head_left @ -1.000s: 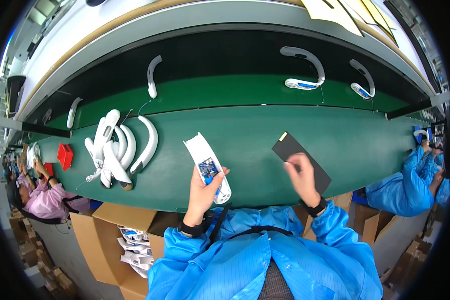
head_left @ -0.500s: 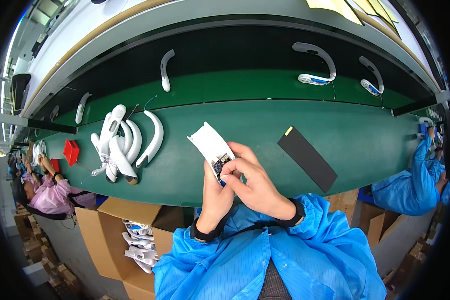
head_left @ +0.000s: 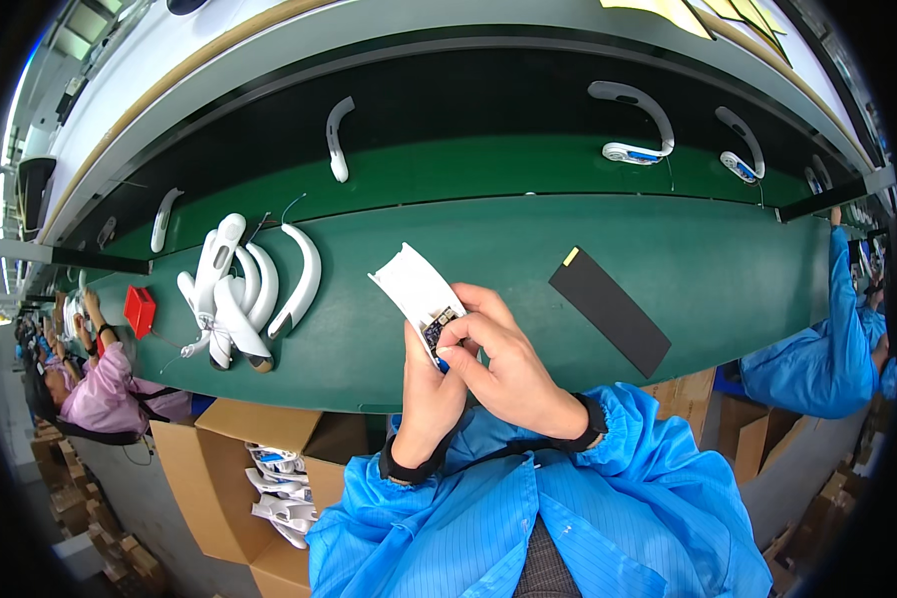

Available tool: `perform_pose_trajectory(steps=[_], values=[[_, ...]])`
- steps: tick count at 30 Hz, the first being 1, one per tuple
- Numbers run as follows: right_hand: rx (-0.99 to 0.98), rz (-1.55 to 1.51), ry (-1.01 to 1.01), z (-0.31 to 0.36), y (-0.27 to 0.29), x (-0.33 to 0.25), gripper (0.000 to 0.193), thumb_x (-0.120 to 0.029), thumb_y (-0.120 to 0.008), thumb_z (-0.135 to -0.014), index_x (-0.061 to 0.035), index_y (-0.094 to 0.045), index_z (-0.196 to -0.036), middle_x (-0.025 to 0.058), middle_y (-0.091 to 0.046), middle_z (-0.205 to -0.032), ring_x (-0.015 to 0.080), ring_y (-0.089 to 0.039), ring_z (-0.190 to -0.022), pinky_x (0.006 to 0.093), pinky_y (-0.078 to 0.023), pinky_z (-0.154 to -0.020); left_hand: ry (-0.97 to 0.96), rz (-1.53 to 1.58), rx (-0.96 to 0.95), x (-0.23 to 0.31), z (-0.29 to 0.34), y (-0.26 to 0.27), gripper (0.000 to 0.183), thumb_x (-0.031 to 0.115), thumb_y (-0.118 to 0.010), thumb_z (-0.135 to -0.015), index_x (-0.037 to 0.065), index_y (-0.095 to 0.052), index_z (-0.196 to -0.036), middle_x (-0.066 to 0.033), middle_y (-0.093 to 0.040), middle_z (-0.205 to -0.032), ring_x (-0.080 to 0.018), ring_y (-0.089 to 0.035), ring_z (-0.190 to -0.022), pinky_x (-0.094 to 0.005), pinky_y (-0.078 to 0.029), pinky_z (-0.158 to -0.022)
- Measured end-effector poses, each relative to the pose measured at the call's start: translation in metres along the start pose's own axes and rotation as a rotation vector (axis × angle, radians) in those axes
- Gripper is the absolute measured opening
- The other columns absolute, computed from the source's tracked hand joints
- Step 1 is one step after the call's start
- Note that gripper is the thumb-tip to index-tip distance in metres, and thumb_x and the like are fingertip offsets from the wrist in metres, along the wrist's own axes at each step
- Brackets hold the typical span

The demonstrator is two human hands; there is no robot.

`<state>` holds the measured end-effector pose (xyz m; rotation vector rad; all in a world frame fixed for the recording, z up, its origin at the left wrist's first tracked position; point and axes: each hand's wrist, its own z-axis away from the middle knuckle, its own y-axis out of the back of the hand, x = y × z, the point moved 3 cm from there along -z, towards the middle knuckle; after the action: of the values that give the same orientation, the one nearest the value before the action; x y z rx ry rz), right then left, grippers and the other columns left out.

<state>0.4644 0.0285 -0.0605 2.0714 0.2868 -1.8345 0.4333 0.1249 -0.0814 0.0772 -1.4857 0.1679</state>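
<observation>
Over the near part of the green table, my left hand is closed around the lower end of a white curved plastic shell. Its broad end points away and to the left. Inside the shell sits a small dark circuit board, with a bit of blue below it. My right hand bends over the board, thumb and forefinger pinched at its lower edge; whatever they grip is hidden. To the right lies a flat black rectangular pad with a yellow tab at one corner.
White curved casings with thin wires lie piled at left, near a red bin. More casings rest on the green strip behind. An open cardboard box of white parts stands below the table. Co-workers sit left and right.
My hands keep nearly the same grip on the shell and board. The co-worker at the right has reached an arm farther forward; the whole view has shifted slightly.
</observation>
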Motion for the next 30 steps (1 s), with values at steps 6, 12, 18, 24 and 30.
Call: perform_pose_trajectory(steps=[6,12,18,24,30], values=[[-0.038,0.077,0.046,-0.008,0.001,0.008,0.009,-0.001,-0.059,-0.08,-0.0021,-0.055,-0.088,0.0148,-0.042,-0.121,0.0214,-0.053,-0.09,0.0282,-0.046,-0.07,0.039,-0.013,0.017,-0.003,-0.006,0.003,0.043,-0.002,-0.049,-0.085,0.002,-0.032,-0.124,-0.0073,-0.048,-0.108,-0.0137,-0.051,-0.095,-0.026,-0.045,-0.078],[-0.014,-0.011,-0.121,-0.016,-0.01,0.042,0.037,-0.001,-0.058,-0.078,-0.0032,-0.045,-0.112,0.0152,-0.044,-0.122,0.0225,-0.052,-0.102,0.0323,-0.045,-0.081,0.156,-0.285,0.006,-0.031,-0.02,0.014,0.042,-0.004,-0.049,-0.083,0.0,-0.032,-0.121,-0.0084,-0.051,-0.103,-0.0152,-0.052,-0.096,-0.0273,-0.046,-0.077],[-0.007,0.032,-0.228,-0.033,-0.003,0.101,0.055,-0.007,-0.057,-0.082,-0.0042,-0.032,-0.131,0.0164,-0.051,-0.116,0.0244,-0.055,-0.103,0.0344,-0.044,-0.088,-0.115,-0.609,-0.379,-0.064,-0.037,0.022,0.058,0.004,-0.062,-0.072,-0.003,-0.037,-0.123,-0.0215,-0.046,-0.114,-0.0366,-0.045,-0.109,-0.0395,-0.037,-0.092],[0.005,0.162,-0.215,-0.033,0.031,0.113,0.049,-0.006,-0.059,-0.081,-0.0035,-0.038,-0.125,0.019,-0.059,-0.1,0.0306,-0.061,-0.09,0.0343,-0.048,-0.076,-0.221,-1.48,0.352,-0.114,-0.121,0.184,0.068,0.021,-0.071,-0.069,0.002,-0.039,-0.127,-0.0193,-0.053,-0.114,-0.0354,-0.05,-0.102,-0.0435,-0.039,-0.087],[0.046,-0.022,-0.066,-0.036,0.05,0.118,0.037,0.0,-0.058,-0.078,-0.0006,-0.046,-0.113,0.0147,-0.061,-0.098,0.0253,-0.061,-0.09,0.0336,-0.048,-0.077,0.327,-1.222,0.246,-0.139,-0.125,0.237,0.079,0.022,-0.07,-0.07,0.003,-0.027,-0.133,-0.0216,-0.051,-0.117,-0.0364,-0.053,-0.103,-0.0408,-0.043,-0.085]])
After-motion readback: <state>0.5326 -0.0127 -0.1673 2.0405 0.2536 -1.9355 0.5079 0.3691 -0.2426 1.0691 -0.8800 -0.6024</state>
